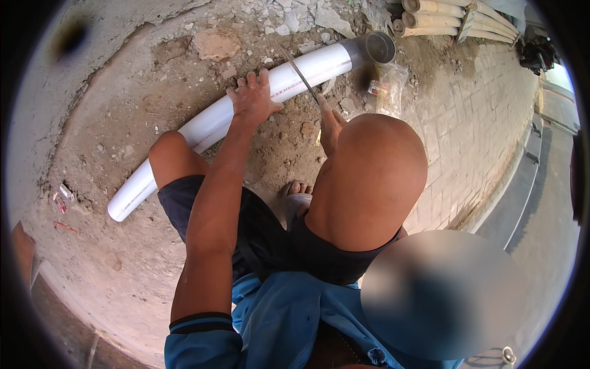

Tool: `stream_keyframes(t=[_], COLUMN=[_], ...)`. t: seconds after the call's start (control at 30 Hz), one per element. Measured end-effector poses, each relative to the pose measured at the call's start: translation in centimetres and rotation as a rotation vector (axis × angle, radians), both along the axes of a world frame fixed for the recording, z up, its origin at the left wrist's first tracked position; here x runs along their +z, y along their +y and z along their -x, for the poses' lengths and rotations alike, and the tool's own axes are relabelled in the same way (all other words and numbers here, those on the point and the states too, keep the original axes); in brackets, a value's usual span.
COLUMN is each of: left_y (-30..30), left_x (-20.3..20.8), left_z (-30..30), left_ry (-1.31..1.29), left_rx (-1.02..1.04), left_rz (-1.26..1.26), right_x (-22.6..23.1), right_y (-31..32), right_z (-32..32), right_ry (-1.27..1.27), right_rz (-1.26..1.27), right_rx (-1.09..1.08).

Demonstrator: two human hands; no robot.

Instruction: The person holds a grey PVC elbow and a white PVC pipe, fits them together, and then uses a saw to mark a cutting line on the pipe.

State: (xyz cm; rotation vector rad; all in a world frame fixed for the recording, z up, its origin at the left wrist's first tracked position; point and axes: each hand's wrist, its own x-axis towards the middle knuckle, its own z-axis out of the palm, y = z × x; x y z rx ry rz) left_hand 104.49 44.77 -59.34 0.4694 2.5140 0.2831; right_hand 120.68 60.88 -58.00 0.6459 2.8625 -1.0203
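Note:
A long white plastic pipe [310, 69] lies slantwise on the dirt, with a grey elbow fitting [380, 47] at its far right end. My left hand [252, 98] grips the pipe from above near its middle, fingers curled over it. Closed round the near end of a thin, long saw [300, 75], my right hand [331, 126] is partly hidden by my raised right knee. The dark blade crosses over the pipe between my left hand and the elbow; its teeth are too small to make out. My left knee [175, 157] rests over the lower part of the pipe.
Rubble and a reddish stone [216, 43] lie beyond the pipe. A clear plastic bag [393, 86] sits beside the elbow. Bamboo poles [433, 19] are stacked at the far right, near paving [467, 135]. Small litter [63, 195] lies left, near a concrete edge.

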Motion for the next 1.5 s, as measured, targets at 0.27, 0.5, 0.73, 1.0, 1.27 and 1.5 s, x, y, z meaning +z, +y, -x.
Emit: stream_keyframes(t=[0.27, 0.5, 0.73, 1.0, 1.27, 1.5], left_y=[0.2, 0.1, 0.4, 0.1, 0.1, 0.8], left_x=[-0.4, -0.7, -0.2, -0.1, 0.2, -0.4], left_z=[-0.2, 0.1, 0.3, 0.4, -0.1, 0.0], left_ry=[0.05, 0.023, 0.001, 0.005, 0.058, 0.031], left_rx=[-0.017, -0.009, -0.015, -0.021, -0.017, 0.0], left_rz=[-0.02, -0.021, -0.027, -0.001, -0.022, 0.001], right_x=[0.4, 0.9, 1.0, 0.3, 0.4, -0.9], right_y=[0.1, 0.0, 0.3, -1.1, -0.8, 0.3], right_z=[0.6, 0.3, 0.7, 4.6, 8.3, 1.4], right_ry=[0.008, -0.015, -0.081, 0.032, -0.126, -0.002], right_rz=[-0.059, -0.13, -0.272, -0.364, -0.316, -0.351], right_rx=[0.061, 0.122, 0.268, 0.271, 0.316, 0.289])
